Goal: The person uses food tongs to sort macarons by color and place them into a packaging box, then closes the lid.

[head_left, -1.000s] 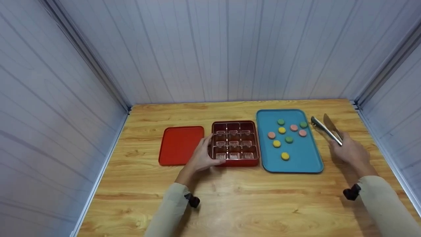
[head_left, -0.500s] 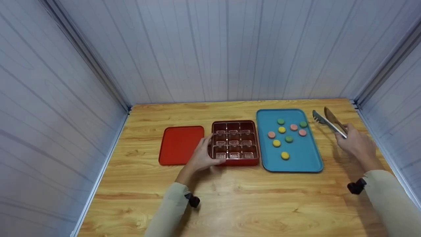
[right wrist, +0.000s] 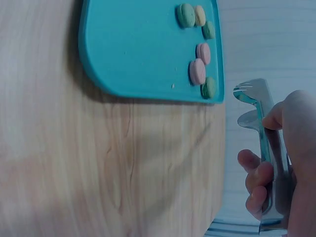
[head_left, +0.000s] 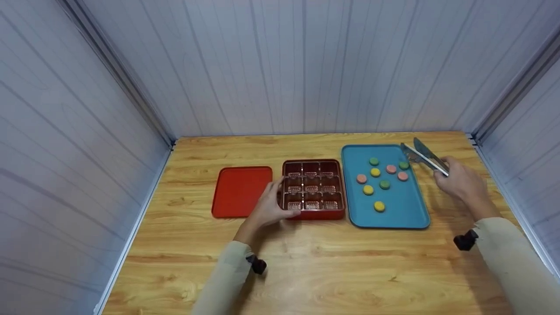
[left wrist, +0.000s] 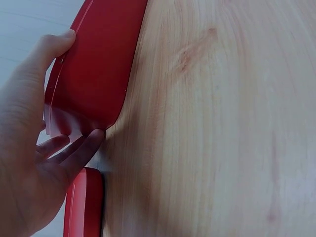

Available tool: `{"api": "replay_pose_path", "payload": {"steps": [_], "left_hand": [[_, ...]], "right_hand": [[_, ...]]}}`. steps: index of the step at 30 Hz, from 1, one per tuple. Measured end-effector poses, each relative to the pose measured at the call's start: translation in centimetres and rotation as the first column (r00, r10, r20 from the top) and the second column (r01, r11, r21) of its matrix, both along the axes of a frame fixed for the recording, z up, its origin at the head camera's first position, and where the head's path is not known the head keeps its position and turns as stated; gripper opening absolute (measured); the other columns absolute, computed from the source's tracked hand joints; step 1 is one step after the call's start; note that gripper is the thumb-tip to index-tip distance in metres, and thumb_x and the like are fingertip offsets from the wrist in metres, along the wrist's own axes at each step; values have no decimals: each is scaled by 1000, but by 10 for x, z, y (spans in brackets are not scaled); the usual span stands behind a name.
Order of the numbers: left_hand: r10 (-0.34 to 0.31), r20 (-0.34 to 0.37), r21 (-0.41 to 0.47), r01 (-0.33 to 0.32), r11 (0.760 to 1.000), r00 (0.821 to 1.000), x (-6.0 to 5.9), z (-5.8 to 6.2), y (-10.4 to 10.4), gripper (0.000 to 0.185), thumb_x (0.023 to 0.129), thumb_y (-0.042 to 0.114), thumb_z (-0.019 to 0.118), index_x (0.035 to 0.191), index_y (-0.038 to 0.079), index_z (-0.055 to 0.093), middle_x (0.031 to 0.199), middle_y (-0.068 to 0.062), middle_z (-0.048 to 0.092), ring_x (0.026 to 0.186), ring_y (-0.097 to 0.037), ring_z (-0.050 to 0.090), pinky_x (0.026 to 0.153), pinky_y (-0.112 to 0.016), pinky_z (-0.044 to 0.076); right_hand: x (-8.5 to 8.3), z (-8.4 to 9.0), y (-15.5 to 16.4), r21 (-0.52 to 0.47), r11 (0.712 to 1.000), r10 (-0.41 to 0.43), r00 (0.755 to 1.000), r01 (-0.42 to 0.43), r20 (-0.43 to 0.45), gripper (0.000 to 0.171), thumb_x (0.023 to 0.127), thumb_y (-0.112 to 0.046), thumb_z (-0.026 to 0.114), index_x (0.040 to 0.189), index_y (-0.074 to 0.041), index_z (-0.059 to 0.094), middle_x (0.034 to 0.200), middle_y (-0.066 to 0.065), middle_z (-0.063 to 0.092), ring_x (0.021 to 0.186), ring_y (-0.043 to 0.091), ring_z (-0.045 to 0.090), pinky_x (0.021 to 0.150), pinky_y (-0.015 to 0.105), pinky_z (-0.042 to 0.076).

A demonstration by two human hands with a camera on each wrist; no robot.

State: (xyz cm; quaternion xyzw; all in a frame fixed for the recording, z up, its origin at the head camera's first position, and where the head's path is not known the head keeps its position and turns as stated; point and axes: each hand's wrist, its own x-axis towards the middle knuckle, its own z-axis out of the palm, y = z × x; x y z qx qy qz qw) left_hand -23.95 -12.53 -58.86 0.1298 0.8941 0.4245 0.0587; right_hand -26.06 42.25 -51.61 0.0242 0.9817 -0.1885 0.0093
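Right hand pinches light, springy steel tongs mid-arm; left hand steadies the red box; macarons look crumbly.

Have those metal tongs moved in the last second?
Yes. The right hand has lifted the tongs off the table and swung their tips left, over the blue tray's far right corner.
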Motion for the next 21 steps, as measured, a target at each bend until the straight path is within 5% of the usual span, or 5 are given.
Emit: {"api": "replay_pose_path", "payload": {"steps": [21], "left_hand": [[2,2,5,-2,1000,1000,-2,1,-1,127,79,50,101,178,15,30,166,-22,50,151,-46,56,128,-69,45]], "right_hand": [[-21,11,-58,59,991,115,993,-117,36,55,111,-35,56,156,-2,56,102,27,68,74,33,58,59,38,39]]}}
